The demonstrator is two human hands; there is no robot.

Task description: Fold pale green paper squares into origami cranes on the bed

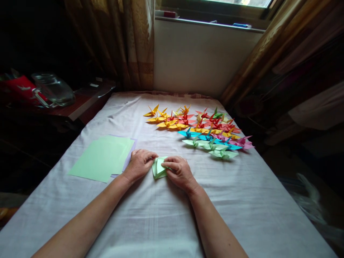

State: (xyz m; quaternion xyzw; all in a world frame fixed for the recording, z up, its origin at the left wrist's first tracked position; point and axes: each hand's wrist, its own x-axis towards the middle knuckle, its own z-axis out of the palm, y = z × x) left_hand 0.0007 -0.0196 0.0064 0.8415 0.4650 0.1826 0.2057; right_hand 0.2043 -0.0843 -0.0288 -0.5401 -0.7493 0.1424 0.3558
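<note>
A partly folded sheet of light green origami paper (pixel 159 170) lies on the white cloth between my two hands. My left hand (pixel 141 163) is closed, its thumb and fingertips pinching the paper's upper left edge. From the right, my right hand (pixel 179 172) presses its fingers onto the folded layers, with the thumb along the lower right edge. Left of my left hand sits a stack of light green paper squares (pixel 100 159), with a purple sheet (pixel 130 157) showing beneath it.
Rows of folded paper cranes (pixel 200 130) in yellow, red, blue, pink and green stand at the back right. On a dark side table at the left is a glass jar (pixel 55 89) beside a red container (pixel 20 91). Curtains (pixel 129 43) flank the window.
</note>
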